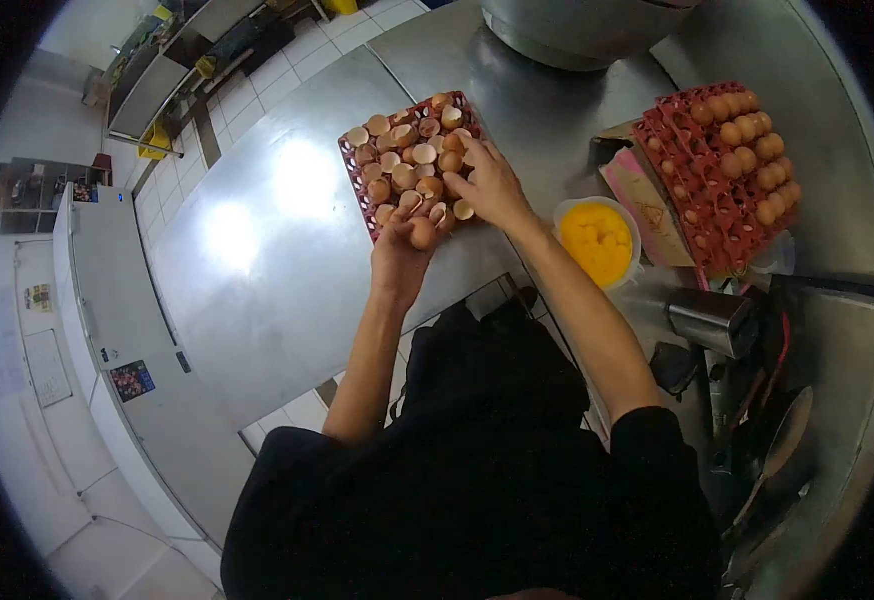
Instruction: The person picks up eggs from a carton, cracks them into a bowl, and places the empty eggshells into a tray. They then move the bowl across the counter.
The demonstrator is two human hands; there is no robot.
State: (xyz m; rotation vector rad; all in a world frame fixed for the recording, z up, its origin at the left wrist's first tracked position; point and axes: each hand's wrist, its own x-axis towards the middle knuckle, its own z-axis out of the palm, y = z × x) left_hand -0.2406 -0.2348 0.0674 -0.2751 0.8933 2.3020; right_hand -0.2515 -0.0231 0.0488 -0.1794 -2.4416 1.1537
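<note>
A red egg tray (349, 165) full of cracked, mostly hollow eggshells (425, 154) lies on the steel table, with a few whole-looking brown eggs (450, 161) along its right side. At the tray's near edge, my left hand (400, 265) has its fingers closed around a brown egg (423, 234). My right hand (492, 187) reaches over the tray's right edge, thumb and fingers apart on either side of those brown eggs. Just right of my right wrist stands a white plastic container (639, 243) holding yellow beaten-looking egg and yolks (595, 240).
Stacked red trays (699, 190) with rows of whole eggs (745, 130) lean at the right, beside a cardboard piece (647, 205). A large metal pot (557, 40) stands at the back. A steel container (709, 322) and a ladle (785, 440) are at the lower right.
</note>
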